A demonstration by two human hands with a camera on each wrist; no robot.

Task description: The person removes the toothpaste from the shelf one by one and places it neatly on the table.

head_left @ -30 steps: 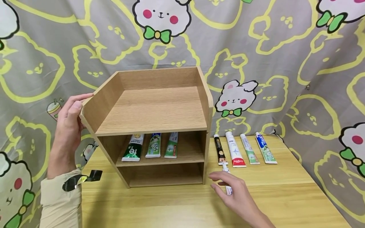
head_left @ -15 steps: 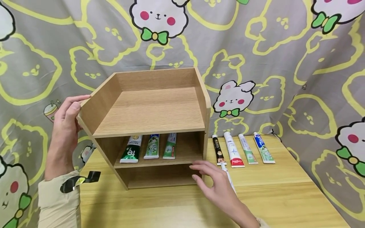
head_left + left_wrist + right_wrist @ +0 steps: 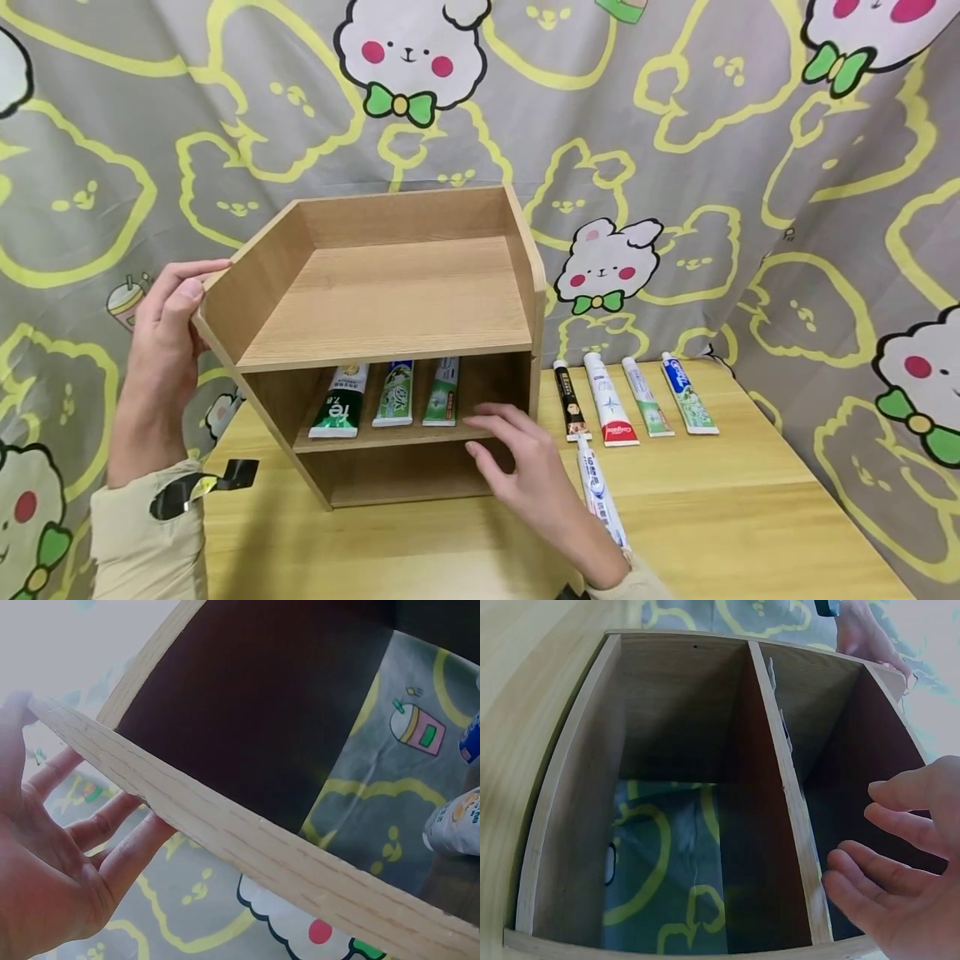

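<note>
Several fingers of the right hand are loosely bent and apart from the thumb, with a bare gap between; they are before the right end of the middle board, and I cannot tell whether they touch it. The left hand pinches the left side panel of the wooden shelf unit between thumb and fingers. On the middle board lie three toothpaste tubes: dark green, green-and-blue and green-and-white. Right of the unit, four more tubes lie side by side on the wooden table: black, red-ended Colgate, slim white-and-green, blue-and-green. One white-and-blue tube lies nearer, beside the right wrist. Behind hangs a grey cartoon curtain.
</note>
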